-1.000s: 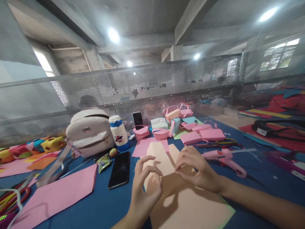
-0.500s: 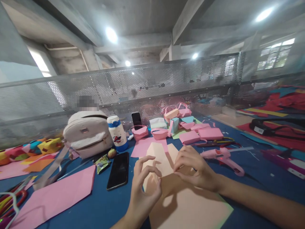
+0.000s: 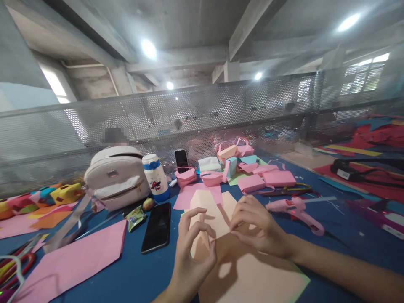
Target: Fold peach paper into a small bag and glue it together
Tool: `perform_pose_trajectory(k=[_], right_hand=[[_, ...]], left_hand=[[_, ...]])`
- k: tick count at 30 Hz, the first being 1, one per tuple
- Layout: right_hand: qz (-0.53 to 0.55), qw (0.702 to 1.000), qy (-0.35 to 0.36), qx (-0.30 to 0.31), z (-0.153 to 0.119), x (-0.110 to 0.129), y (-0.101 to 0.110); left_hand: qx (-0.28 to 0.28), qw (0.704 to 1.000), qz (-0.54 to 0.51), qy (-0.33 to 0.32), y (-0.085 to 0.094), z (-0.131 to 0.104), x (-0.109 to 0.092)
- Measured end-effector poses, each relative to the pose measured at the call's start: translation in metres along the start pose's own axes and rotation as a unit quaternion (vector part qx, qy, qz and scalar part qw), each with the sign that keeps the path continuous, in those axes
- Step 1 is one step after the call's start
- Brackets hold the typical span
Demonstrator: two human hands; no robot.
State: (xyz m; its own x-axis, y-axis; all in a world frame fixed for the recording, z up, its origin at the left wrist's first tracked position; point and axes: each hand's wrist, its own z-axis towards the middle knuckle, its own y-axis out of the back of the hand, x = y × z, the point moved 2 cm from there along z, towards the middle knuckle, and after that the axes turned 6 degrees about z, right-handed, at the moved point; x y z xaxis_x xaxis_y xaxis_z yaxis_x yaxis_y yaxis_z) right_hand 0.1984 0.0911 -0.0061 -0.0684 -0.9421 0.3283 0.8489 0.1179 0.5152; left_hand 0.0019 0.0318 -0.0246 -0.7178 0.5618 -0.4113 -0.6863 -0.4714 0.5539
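Observation:
A folded peach paper piece (image 3: 206, 210) is held between my two hands, above a larger peach sheet (image 3: 259, 273) on the blue table. My left hand (image 3: 196, 248) pinches its lower left corner between thumb and index finger. At the right edge, the fingertips of my right hand (image 3: 257, 227) are closed on the same piece. A pink sheet (image 3: 197, 195) lies just behind it. To the right of my right hand rests a pink glue gun (image 3: 296, 212).
Left stand a backpack (image 3: 116, 181), a bottle (image 3: 156, 179) and a phone (image 3: 157, 227) lying flat. Behind are small pink paper bags (image 3: 252, 183). Scissors (image 3: 23, 261) and a pink sheet (image 3: 78, 261) lie at left; a black strapped device (image 3: 347, 170) is at right.
Both hands keep their hold on the folded paper. My left hand has shifted very slightly to the right and down in the view.

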Motion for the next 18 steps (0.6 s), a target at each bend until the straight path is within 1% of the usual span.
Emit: perform_pose_trajectory(k=[7,14,18], right_hand=[[-0.009,1.000,-0.003,0.000,-0.0007,0.0014,0.0003],[-0.012,1.000,-0.002,0.002,-0.0020,0.0019,-0.0018],[-0.016,1.000,-0.002,0.007,-0.0026,0.0022,-0.0023]], left_hand=[[-0.015,1.000,-0.007,0.000,-0.0002,0.0002,-0.0013],[-0.008,1.000,-0.020,0.013,-0.0020,-0.0030,-0.0010],[-0.008,1.000,-0.021,0.008,-0.0022,-0.0021,-0.0011]])
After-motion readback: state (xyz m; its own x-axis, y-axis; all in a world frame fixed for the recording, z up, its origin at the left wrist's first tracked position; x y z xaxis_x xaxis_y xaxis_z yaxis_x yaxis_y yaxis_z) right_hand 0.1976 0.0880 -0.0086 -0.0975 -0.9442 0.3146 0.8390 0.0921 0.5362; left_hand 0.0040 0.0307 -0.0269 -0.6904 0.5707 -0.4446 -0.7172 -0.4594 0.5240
